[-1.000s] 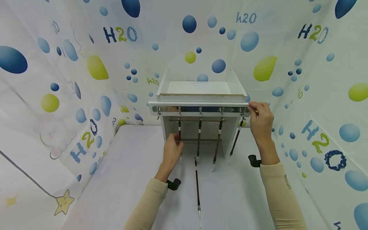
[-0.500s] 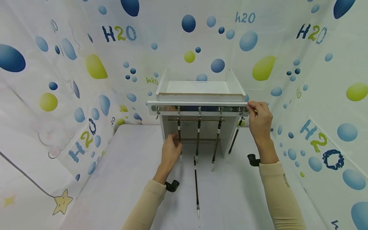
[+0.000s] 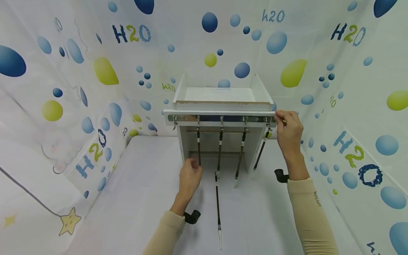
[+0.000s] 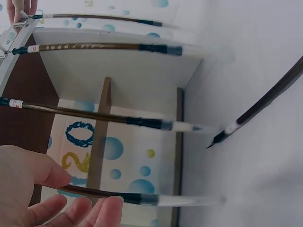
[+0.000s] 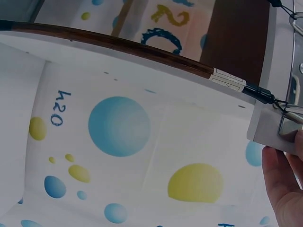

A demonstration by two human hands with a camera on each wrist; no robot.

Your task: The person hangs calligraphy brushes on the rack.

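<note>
A white rack point(image 3: 223, 95) stands at the back of the table, with a metal hook rail point(image 3: 220, 119) along its front. Four brushes hang from the hooks; the leftmost brush point(image 3: 198, 145) point(image 4: 142, 198) is nearest my left hand point(image 3: 190, 175) point(image 4: 47, 189). That hand hovers by the brush's lower end with relaxed, spread fingers and holds nothing. My right hand point(image 3: 287, 127) point(image 5: 284, 189) grips the rail's right end, beside the rightmost hanging brush point(image 3: 262, 150) point(image 5: 118, 45). A fifth brush point(image 3: 218, 205) point(image 4: 270, 97) lies on the table in front of the rack.
The white table point(image 3: 143, 184) is walled on three sides by a bubble-print curtain point(image 3: 79, 88). Wooden crossbars point(image 4: 102, 123) run inside the rack behind the brushes. Bare tabletop lies left and right of the lying brush.
My left hand has slid down from the leftmost brush's shaft to near its lower end and its fingers have loosened. The right hand has stayed on the rail.
</note>
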